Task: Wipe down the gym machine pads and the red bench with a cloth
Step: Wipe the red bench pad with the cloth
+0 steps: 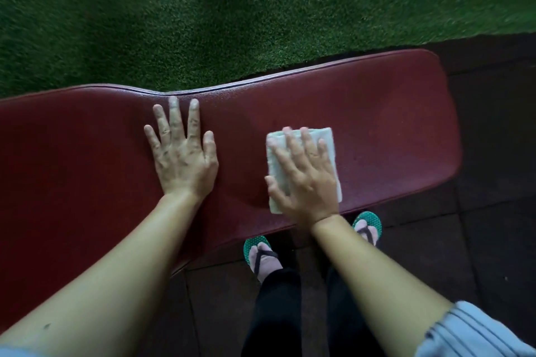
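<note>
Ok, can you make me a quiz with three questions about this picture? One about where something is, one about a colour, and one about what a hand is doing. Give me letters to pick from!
1. Where is the cloth?
A. On the grass
B. On the red bench, under the right hand
C. On the dark floor by the feet

2. What colour are the flip-flops?
A. Green
B. Yellow
C. White

3. What is the left hand doing?
A. Holding a bottle
B. Making a fist in the air
C. Lying flat and empty on the bench

Answers:
1 B: the cloth lies flat on the red bench with the right hand spread over it.
2 A: both flip-flops show green soles with dark straps.
3 C: the left hand rests palm down, fingers spread, with nothing in it.
</note>
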A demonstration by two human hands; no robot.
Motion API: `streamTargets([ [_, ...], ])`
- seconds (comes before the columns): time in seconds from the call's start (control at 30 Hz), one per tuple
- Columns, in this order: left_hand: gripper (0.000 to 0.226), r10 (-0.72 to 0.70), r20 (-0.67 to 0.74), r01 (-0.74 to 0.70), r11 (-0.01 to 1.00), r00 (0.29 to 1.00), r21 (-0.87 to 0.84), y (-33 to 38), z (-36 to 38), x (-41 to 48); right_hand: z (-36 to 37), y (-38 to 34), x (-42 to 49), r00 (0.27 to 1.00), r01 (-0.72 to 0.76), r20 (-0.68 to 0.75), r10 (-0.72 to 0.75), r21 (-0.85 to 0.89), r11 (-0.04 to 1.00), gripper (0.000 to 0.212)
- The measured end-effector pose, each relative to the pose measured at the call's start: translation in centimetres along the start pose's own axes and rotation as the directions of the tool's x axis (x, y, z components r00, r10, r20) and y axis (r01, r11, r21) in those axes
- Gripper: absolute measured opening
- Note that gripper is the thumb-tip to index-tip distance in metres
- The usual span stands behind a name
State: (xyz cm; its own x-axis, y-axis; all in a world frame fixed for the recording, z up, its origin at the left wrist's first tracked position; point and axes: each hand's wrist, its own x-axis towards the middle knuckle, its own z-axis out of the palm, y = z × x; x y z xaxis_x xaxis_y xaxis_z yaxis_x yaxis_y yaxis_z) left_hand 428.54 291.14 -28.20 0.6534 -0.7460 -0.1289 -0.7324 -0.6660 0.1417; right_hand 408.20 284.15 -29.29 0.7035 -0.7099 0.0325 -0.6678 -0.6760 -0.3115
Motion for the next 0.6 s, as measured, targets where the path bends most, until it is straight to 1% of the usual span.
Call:
streamTargets([
  [0.07, 0.061, 0.053, 0.018, -0.053, 0.998, 0.998, -0.014, 1.5, 0.2, -1.3, -0.3, 3.2, 0.0, 0.980, -0.196, -0.041, 0.196, -0.013, 0.980, 0.062],
  [0.13, 0.061, 0.116, 0.041, -0.115, 0.993, 0.992, -0.027, 3.1, 0.5, -2.2, -0.8, 5.8, 0.9, 0.904, -0.420, -0.092, 0.418, -0.003, 0.907, 0.062],
  [0.17, 0.061, 0.142, 0.051, -0.140, 0.990, 0.989, -0.028, 3.8, 0.6, -2.5, -1.0, 6.2, 1.2, 0.866, -0.491, -0.106, 0.488, 0.000, 0.871, 0.062],
  [0.2, 0.062, 0.163, 0.059, -0.162, 0.987, 0.985, -0.023, 4.5, 0.8, -2.6, -1.1, 6.1, 1.2, 0.855, -0.512, -0.105, 0.509, -0.001, 0.859, 0.062],
  [0.23, 0.062, 0.178, 0.063, -0.177, 0.984, 0.982, -0.015, 5.1, 1.0, -2.6, -1.0, 5.5, 0.8, 0.875, -0.477, -0.095, 0.474, -0.011, 0.879, 0.062],
  [0.3, 0.062, 0.187, 0.060, -0.187, 0.982, 0.980, -0.008, 6.0, 1.3, -2.3, -0.6, 3.4, -1.1, 0.954, -0.297, -0.051, 0.296, -0.018, 0.955, 0.063],
  [0.33, 0.062, 0.185, 0.063, -0.185, 0.983, 0.981, -0.007, 6.3, 1.3, -2.2, -0.4, 2.7, -2.4, 0.980, -0.200, -0.025, 0.200, -0.002, 0.980, 0.063],
  [0.37, 0.063, 0.183, 0.067, -0.183, 0.983, 0.981, -0.004, 6.6, 1.4, -2.0, -0.4, 2.5, -3.6, 0.992, -0.128, -0.010, 0.128, 0.016, 0.992, 0.064],
  [0.43, 0.063, 0.186, 0.061, -0.187, 0.982, 0.981, 0.002, 7.2, 1.4, -1.7, -0.5, 4.0, -4.5, 0.998, -0.059, -0.027, 0.059, 0.035, 0.998, 0.064],
  [0.5, 0.062, 0.194, 0.056, -0.194, 0.981, 0.979, -0.004, 8.0, 1.5, -1.4, -0.8, 7.0, -4.2, 0.996, -0.074, -0.041, 0.075, 0.020, 0.997, 0.065],
  [0.53, 0.062, 0.200, 0.052, -0.200, 0.980, 0.978, -0.005, 8.5, 1.6, -1.1, -1.0, 8.9, -3.7, 0.991, -0.119, -0.056, 0.120, 0.012, 0.993, 0.064],
  [0.6, 0.061, 0.217, 0.037, -0.217, 0.976, 0.975, -0.001, 9.7, 1.8, -0.4, -1.7, 13.2, -2.1, 0.963, -0.260, -0.072, 0.260, 0.017, 0.966, 0.063],
])
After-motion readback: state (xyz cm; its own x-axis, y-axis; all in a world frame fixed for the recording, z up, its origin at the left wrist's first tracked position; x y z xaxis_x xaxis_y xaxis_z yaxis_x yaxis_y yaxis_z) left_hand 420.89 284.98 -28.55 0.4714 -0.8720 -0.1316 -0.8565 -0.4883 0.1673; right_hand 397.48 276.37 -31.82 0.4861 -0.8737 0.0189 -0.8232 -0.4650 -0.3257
